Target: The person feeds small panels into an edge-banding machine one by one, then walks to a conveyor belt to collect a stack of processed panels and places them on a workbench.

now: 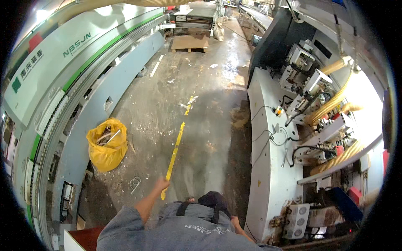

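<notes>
My left hand (162,184) hangs out in front of my left side, above the yellow stripe (174,154) on the floor. Its fingers look curled in, and nothing shows in them. Close to my body on the other side, my right hand (235,220) is only partly visible, its fingers hidden, so whether it holds anything is unclear. A yellow plastic sack (106,152) with scrap strips poking from its open top stands on the floor to the left. Between it and my left hand lies a loop of thin white strip (134,183).
A long pale machine (63,67) with a green stripe runs along the left. On the right stands a white machine bed (270,167) with ribbed yellow hoses (335,102) and loose cables. Ahead are a brown board (189,42) on a low pallet and a white strip (156,66).
</notes>
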The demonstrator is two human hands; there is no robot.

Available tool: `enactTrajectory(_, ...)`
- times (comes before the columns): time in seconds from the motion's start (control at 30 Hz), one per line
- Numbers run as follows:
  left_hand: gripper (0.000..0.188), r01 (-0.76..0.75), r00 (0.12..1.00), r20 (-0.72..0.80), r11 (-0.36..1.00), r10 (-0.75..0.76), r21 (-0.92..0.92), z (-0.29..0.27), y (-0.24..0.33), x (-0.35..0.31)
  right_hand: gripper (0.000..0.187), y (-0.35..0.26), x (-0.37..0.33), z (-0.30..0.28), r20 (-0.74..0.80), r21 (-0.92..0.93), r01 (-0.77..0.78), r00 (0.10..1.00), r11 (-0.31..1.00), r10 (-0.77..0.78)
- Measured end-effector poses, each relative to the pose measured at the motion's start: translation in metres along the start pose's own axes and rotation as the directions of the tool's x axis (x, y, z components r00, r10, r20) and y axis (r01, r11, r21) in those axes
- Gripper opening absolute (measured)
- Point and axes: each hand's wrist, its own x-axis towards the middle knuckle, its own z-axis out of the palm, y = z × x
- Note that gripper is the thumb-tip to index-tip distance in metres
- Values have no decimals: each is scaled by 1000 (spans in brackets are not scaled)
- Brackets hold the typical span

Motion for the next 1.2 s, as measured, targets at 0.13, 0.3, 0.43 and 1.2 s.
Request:
enactTrajectory(0.13, 32, -107, 993, 17, 954, 116, -280, -12, 173, 118, 20, -33, 46, -16, -23, 56, -131, 991, 990, 132)
enactTrajectory(0.3, 29, -329, 943, -12, 930, 332, -165, 0, 261, 199, 10, -134, 157, -58, -16, 68, -144, 989, 987, 145)
enactTrajectory(0.43, 30, -1, 991, 130, 995, 14, -99, -15, 218, 234, 12, -257, 280, -122, 37, -103, 46, 998, 994, -43)
enactTrajectory(1.2, 13, 28, 993, 118, 891, 29, -453, -139, 504, 841, 26, -791, 563, -241, -73, -382, 249, 952, 890, -298)
